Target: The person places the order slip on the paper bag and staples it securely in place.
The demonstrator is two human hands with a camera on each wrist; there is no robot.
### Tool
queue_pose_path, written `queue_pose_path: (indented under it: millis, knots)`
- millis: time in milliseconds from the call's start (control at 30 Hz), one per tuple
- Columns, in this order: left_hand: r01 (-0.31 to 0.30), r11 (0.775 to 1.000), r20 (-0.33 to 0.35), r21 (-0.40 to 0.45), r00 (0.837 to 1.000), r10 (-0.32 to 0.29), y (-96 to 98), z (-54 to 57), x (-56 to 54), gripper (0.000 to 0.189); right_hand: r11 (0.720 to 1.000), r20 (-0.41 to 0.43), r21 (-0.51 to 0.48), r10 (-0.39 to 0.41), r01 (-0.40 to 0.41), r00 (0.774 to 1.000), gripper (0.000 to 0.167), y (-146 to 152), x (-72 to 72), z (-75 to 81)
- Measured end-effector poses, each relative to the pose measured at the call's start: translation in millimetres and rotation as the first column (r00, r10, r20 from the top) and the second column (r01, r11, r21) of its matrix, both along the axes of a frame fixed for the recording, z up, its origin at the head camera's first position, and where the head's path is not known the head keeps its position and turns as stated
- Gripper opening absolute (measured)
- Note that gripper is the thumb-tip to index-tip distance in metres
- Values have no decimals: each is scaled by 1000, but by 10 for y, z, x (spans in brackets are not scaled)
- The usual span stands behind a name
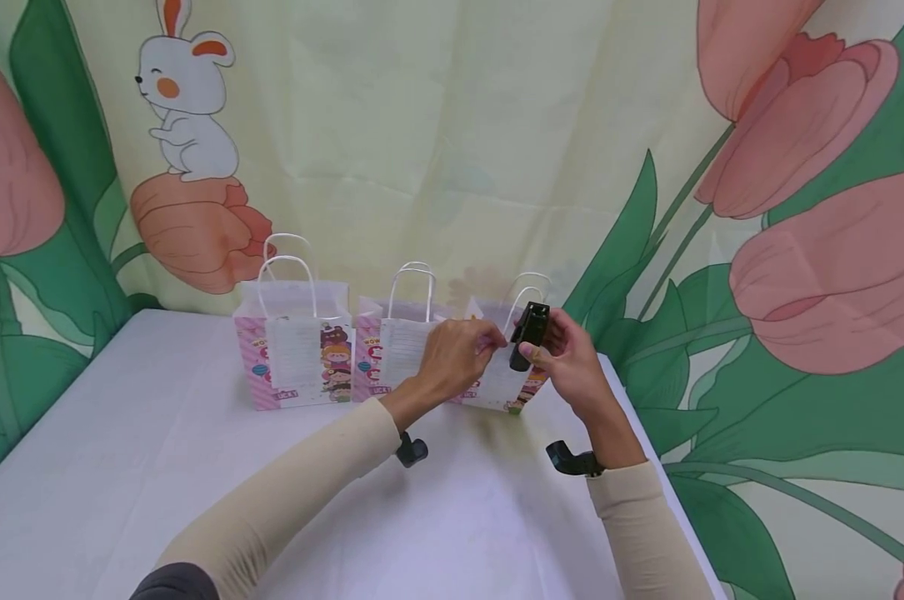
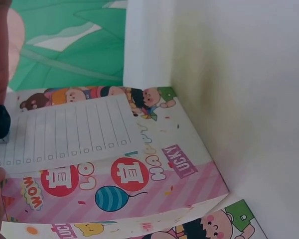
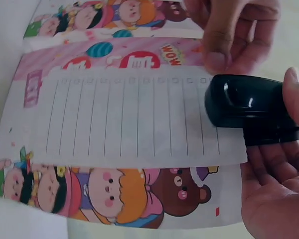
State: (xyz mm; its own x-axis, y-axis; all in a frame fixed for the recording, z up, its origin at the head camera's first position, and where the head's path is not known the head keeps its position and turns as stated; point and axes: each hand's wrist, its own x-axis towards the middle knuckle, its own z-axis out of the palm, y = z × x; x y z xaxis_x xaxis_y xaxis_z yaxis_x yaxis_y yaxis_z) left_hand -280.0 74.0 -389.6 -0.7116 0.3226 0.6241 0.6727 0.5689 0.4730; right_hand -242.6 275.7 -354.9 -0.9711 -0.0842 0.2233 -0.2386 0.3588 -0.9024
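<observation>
A black stapler (image 1: 530,335) is in my right hand (image 1: 571,358), the thumb on top and fingers beneath. Its jaws straddle the top edge of the rightmost paper bag (image 1: 496,387), over one end of a lined paper sheet (image 3: 134,119) lying flat on the bag's front. With thumb and fingers, my left hand (image 1: 455,354) pinches the same bag's top edge beside the stapler. In the right wrist view, the left thumb (image 3: 217,59) lies close to the sheet's corner. Cartoon figures and pink stripes decorate the bag. Whether a staple is in the paper cannot be seen.
Two similar bags, the left bag (image 1: 294,367) and the middle bag (image 1: 402,354), stand upright in a row with white handles, each with a lined sheet on its front. They stand on a white-covered table (image 1: 452,500). Behind hangs a printed curtain (image 1: 452,125).
</observation>
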Motion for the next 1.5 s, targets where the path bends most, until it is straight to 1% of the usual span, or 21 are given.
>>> queue_pose_path:
  millis: [67, 167, 233, 267, 367, 433, 467, 567, 633, 700, 867, 933, 1067, 1233, 1400, 1500]
  knots:
    - [3, 1000, 1, 0, 1000, -3, 3, 1, 1, 9, 999, -3, -32, 8, -9, 1000, 50, 19, 6, -27]
    - [11, 1000, -5, -2, 1000, -11, 14, 13, 1, 10, 993, -14, -112, 31, -32, 999, 47, 56, 17, -85]
    - [16, 1000, -10, -3, 1000, -16, 21, 24, 4, 10, 989, -26, -137, 49, -52, 998, 47, 84, 26, -107]
    - [20, 1000, -13, -3, 1000, -20, 24, 28, 6, 10, 990, -34, -130, 59, -63, 998, 47, 96, 33, -105]
    - [20, 1000, -20, -7, 1000, -20, 24, 38, 5, 10, 995, -86, -41, 84, -88, 993, 50, 125, 59, -41]
    - [7, 1000, -25, -7, 1000, -7, 18, 38, -1, 10, 994, -127, -26, 100, -104, 987, 51, 135, 76, 41]
    - [-1, 1000, -26, -7, 1000, 1, 15, 37, -7, 10, 993, -145, -36, 104, -111, 984, 51, 144, 81, 81]
    - [-12, 1000, -17, 2, 1000, 12, 0, 36, -18, 10, 983, -177, -129, 104, -128, 979, 48, 175, 92, 175]
    - [-9, 1000, -5, 5, 1000, 9, -7, 30, -22, 9, 975, -185, -180, 97, -131, 978, 47, 206, 95, 189]
    - [-6, 1000, 6, 7, 1000, 6, -14, 23, -21, 9, 972, -193, -199, 86, -125, 978, 47, 232, 109, 181]
    - [-7, 1000, 7, 13, 1000, 7, -20, 4, -13, 9, 969, -219, -230, 41, -92, 975, 48, 277, 159, 116]
    - [-3, 1000, 8, 20, 1000, 2, -20, -2, -8, 9, 969, -228, -231, 32, -86, 973, 49, 293, 188, 88]
    - [3, 1000, 19, 28, 1000, -4, -21, -11, 4, 9, 978, -239, -198, 19, -68, 971, 51, 329, 266, 35]
    - [-2, 1000, 20, 18, 1000, 2, -20, -9, 10, 9, 984, -229, -170, 22, -62, 973, 55, 361, 355, -34]
    - [-4, 1000, 24, 18, 1000, 4, -25, -11, 10, 9, 988, -223, -145, 22, -55, 975, 54, 383, 436, -111]
    - [-4, 1000, 28, 17, 1000, 4, -27, -13, 9, 9, 995, -210, -98, 3, -24, 978, 51, 386, 483, -150]
